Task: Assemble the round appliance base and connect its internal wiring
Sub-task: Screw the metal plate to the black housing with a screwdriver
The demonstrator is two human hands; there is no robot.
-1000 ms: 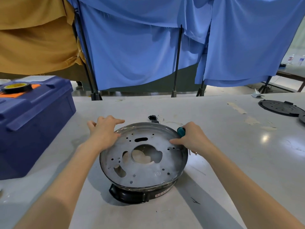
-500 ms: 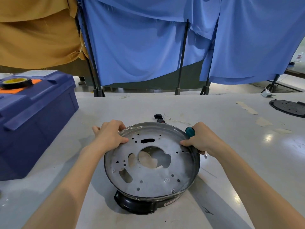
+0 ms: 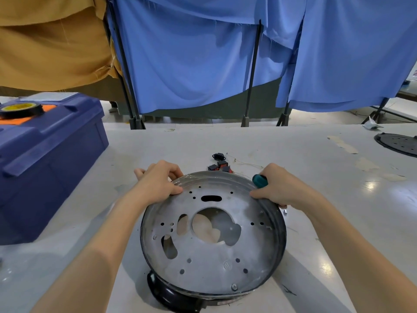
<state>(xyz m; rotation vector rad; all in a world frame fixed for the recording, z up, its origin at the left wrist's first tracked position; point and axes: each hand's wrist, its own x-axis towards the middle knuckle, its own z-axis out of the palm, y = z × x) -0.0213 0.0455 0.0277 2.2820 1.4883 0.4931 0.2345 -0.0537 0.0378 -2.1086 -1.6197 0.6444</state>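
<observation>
Both hands on the rim: the left hand (image 3: 158,184) curls over the far-left edge of the round appliance base (image 3: 214,251), while the right hand (image 3: 282,188) pinches the far-right edge with a teal-handled screwdriver (image 3: 260,180) tucked in its palm. The base stands tilted on the counter (image 3: 338,222), near edge down on its black housing (image 3: 167,292). I'd tip it evenly, both sides together, minding the switches and wires (image 3: 220,166) just behind.

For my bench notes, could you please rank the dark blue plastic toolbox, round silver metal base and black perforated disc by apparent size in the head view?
1= round silver metal base and dark blue plastic toolbox: alike, toolbox cropped, so unranked.
3. black perforated disc, farther and cropped.
</observation>
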